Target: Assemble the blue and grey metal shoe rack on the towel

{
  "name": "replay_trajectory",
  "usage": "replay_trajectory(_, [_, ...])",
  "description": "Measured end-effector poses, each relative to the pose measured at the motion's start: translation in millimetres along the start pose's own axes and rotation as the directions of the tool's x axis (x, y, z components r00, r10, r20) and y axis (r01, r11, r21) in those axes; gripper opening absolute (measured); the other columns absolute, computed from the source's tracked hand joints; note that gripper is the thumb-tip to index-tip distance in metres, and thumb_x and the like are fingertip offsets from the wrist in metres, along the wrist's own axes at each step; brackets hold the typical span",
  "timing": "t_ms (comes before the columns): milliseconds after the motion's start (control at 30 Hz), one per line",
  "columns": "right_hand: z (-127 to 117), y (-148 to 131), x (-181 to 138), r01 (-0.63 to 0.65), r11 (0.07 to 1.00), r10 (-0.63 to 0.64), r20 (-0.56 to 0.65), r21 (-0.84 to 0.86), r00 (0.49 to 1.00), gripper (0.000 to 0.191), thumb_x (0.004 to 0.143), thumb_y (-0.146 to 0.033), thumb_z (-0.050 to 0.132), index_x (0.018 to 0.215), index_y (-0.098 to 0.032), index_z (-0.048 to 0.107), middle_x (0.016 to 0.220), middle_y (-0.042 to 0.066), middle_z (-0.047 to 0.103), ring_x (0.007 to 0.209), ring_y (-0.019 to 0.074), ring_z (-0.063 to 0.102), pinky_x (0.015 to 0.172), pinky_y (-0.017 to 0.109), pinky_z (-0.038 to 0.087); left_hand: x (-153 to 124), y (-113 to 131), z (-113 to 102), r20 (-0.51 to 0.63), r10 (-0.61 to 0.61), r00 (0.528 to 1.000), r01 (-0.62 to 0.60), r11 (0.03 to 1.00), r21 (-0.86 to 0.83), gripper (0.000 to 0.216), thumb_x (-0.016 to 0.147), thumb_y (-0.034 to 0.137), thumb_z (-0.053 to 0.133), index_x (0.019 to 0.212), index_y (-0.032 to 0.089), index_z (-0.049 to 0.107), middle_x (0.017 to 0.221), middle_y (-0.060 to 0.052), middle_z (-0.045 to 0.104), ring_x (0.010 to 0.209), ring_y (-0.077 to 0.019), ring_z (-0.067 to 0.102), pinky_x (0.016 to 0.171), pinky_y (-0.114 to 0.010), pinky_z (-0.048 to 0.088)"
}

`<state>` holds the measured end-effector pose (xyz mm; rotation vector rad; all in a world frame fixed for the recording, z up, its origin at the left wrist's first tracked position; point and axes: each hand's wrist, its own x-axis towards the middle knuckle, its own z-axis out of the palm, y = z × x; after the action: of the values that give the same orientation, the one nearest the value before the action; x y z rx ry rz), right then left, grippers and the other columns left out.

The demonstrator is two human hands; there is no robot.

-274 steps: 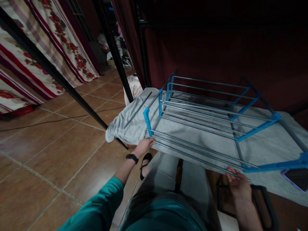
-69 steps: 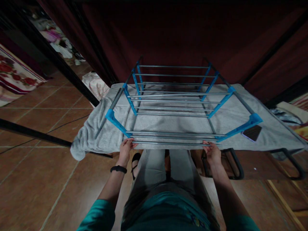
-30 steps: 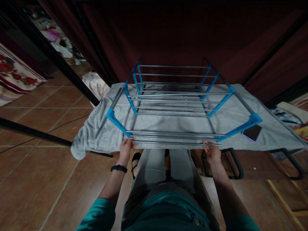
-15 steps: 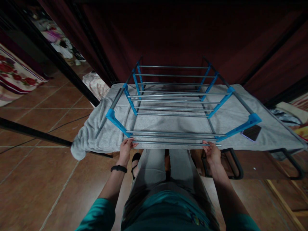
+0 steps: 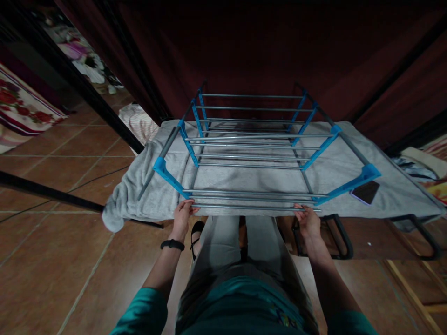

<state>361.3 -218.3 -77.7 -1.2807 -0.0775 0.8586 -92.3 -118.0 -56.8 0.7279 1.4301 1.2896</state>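
Note:
A shelf rack (image 5: 251,153) of grey metal rods and blue plastic side brackets stands on a grey towel (image 5: 223,179) in front of me. My left hand (image 5: 183,215) grips the left end of the rack's nearest rod (image 5: 244,206), fingers curled over it. At the right end of the same rod, my right hand (image 5: 307,218) is closed round it too. A black band is on my left wrist. My legs in grey trousers are below the rod.
A dark phone (image 5: 365,192) lies on the towel by the rack's right front corner. Dark red curtains (image 5: 265,51) hang behind. Black bed-frame posts (image 5: 91,100) slant at the left over a brown tiled floor (image 5: 63,260). A black metal frame (image 5: 340,239) sits at the right.
Nine seconds ago I saw the rack at an angle from its left; now it is square in front of me. Over the last second nothing has visibly moved.

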Motion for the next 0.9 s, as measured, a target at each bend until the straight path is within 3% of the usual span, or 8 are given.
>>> replay_trajectory(900, [-0.3,1.2,0.4,0.021,1.000,-0.021,0.002,-0.003,1.000,0.008,0.075,-0.022,0.065,0.081,-0.019,0.061,0.082,0.004,0.072,0.076,0.0132,0.070,0.067,0.021,0.059,0.9,-1.4,0.2,-0.004,0.010,1.000,-0.010,1.000,0.000,0.027,0.068,0.037,0.071,0.084,0.016,0.065,0.075,-0.002,0.067,0.061,-0.0152,0.066,0.068,-0.031,0.056])
